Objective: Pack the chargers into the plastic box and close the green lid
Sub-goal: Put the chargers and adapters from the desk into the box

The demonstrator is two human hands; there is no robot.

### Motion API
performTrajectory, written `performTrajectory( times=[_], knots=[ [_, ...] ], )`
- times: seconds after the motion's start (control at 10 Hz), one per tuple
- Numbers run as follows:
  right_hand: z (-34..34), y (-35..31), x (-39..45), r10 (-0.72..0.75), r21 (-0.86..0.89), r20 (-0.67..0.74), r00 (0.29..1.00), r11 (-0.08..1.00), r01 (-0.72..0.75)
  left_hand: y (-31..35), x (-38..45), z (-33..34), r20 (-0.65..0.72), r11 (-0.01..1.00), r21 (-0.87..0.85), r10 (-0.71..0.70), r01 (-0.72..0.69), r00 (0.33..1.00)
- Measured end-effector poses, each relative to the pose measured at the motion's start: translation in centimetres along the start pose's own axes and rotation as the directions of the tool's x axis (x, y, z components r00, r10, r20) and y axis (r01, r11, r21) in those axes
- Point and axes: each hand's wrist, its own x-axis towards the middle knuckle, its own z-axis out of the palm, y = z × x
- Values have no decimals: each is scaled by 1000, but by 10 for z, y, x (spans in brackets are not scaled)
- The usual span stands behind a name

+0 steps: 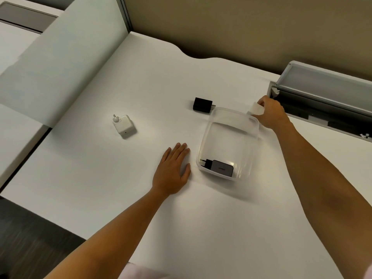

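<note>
Best done by bringing the small white charger [257,108] over the open box [227,143] and lowering it onto bare floor, clear of the grey charger [220,167] already lying at the near end, so room stays for the rest. From the left: white charger [124,125] lying alone on the surface [100,178], plug end up and away, well apart from both hands and the farthest reach of all. Next, left hand [171,174] flat on the surface, palm down, fingers spread a little and gripping nothing, thumb just beside the box's near left corner, whether touching the wall cannot be told; well placed, in judgement, to steady the box against sliding. Then black charger [203,105] on the surface, prongs pointing right, just beside the box's far left corner, nearer the right hand than the left. Box clear, lidless, no green lid in view. Farthest right, right hand [270,114] pinching the small white charger between thumb and fingertips, just beyond the box's far right corner, near an open grey tray [322,91]. Only a short move inward and down needed, in judgement; worth releasing low rather than dropping, to spare the thin plastic and stop a bounce onto the grey one.
</note>
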Motion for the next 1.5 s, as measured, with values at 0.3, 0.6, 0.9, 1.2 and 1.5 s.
performTrajectory(
  times=[0.3, 0.6, 0.9, 1.2, 1.5],
  knots=[
    [-57, -12, -66, 180, 653, -178, 968, 757, -21, 0, 0, 0, 14, 1000, 5, -5, 5, 1000],
    [-34, -79, -150, -176, 497, 156, 972, 864, 76, -2, -1, 1, 27, 1000, 14, -6, 5, 1000],
    [14, -93, -174, -189, 311, 265, 945, 945, 102, -3, 0, 2, 34, 1000, 9, 0, -1, 999],
    [22, -93, -181, -73, 90, 279, 958, 995, 49, -4, -1, 2, 22, 1000, 12, 13, -14, 1000],
    [22, -86, -181, -76, 114, 236, 969, 992, 50, -4, -1, 2, 21, 1000, 8, 21, -21, 1000]
  ],
)
